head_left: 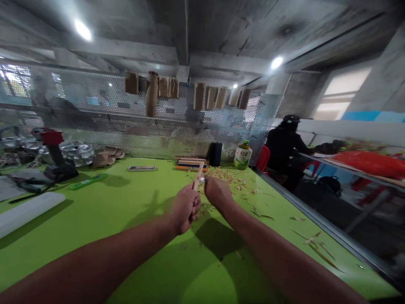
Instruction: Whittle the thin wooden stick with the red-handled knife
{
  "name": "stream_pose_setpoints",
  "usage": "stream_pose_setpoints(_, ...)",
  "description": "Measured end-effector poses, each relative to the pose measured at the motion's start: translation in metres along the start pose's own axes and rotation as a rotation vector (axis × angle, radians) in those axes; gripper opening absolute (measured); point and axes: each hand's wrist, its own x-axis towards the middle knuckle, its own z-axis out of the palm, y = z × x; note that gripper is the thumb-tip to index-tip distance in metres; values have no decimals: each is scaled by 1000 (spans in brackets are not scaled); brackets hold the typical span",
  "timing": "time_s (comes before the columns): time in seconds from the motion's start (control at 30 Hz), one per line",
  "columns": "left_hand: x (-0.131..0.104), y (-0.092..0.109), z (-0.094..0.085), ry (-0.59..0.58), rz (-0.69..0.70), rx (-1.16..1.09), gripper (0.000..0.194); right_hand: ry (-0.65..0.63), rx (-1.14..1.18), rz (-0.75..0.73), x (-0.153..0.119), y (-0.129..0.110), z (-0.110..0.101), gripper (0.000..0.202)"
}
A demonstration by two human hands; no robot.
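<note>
My left hand (187,207) is closed around the lower part of a pale wooden stick (199,174), which points up and away from me over the green table. Beside it, my right hand (218,193) is a fist around a small knife; only a short shiny bit of its blade (202,180) shows against the stick, and the handle is hidden in the fingers. Curled wood shavings (230,179) lie scattered behind and right of my hands.
Behind the stick lies an orange-edged tray of tools (190,164), with a black box (216,154) and a green-capped bottle (243,156). A red drill (53,147), green level (88,181) and white roll (30,213) lie left. At right, a person in black (284,147) sits.
</note>
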Motion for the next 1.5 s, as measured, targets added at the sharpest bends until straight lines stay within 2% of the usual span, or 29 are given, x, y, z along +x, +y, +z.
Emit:
stream_pose_setpoints(0.03,-7,-4,3,-41,-24,14,45,-1,20,108,5,13,0,33)
stream_pose_setpoints(0.07,-14,-7,6,-116,-59,32,53,-11,45,200,11,27,0,33)
stream_pose_setpoints(0.13,-22,-12,11,-296,-41,11,62,-30,74,318,21,55,0,32)
stream_pose_setpoints(0.17,-22,-13,12,-305,-8,-26,64,-28,89,357,26,66,1,33)
stream_pose_setpoints(0.23,-15,-11,7,-243,1,-38,63,69,185,399,32,77,2,32)
stream_pose_setpoints(0.3,-1,-6,-4,-157,-28,-15,58,188,414,378,33,74,4,30)
stream_pose_setpoints(0.37,13,1,-18,-171,-45,41,51,221,778,302,29,62,5,31)
stream_pose_setpoints(0.47,26,11,-34,-248,-67,144,48,82,1307,177,20,45,3,41)
stream_pose_setpoints(0.53,30,18,-40,-290,-85,199,48,-17,1486,141,16,43,0,43)
stream_pose_setpoints(0.67,31,27,-50,-411,-150,271,49,-45,1595,145,14,54,-5,36)
stream_pose_setpoints(0.8,34,31,-59,-485,-139,213,44,-169,1628,126,13,60,-9,33)
stream_pose_setpoints(0.87,36,34,-64,-524,-106,129,44,-181,1650,122,11,58,-12,32)
stream_pose_setpoints(1.0,38,49,-79,-601,80,-118,71,-108,1776,150,9,47,-19,33)
stream_pose_setpoints(1.03,39,52,-81,-600,136,-162,74,-77,1817,167,8,44,-21,35)
stream_pose_setpoints(1.1,39,55,-82,-552,225,-187,68,-7,1882,198,7,35,-23,38)
stream_pose_setpoints(1.17,39,51,-75,-430,258,-111,54,50,1904,217,5,23,-22,39)
stream_pose_setpoints(1.23,39,40,-61,-269,224,18,48,64,1871,229,1,8,-18,38)
stream_pose_setpoints(1.3,39,26,-45,-143,191,80,38,31,1787,245,-4,-7,-12,37)
stream_pose_setpoints(1.37,39,15,-33,-85,234,68,32,-20,1691,228,-10,-21,-6,37)
stream_pose_setpoints(1.5,40,10,-29,-5,266,32,32,-139,1522,78,-22,-32,-5,40)
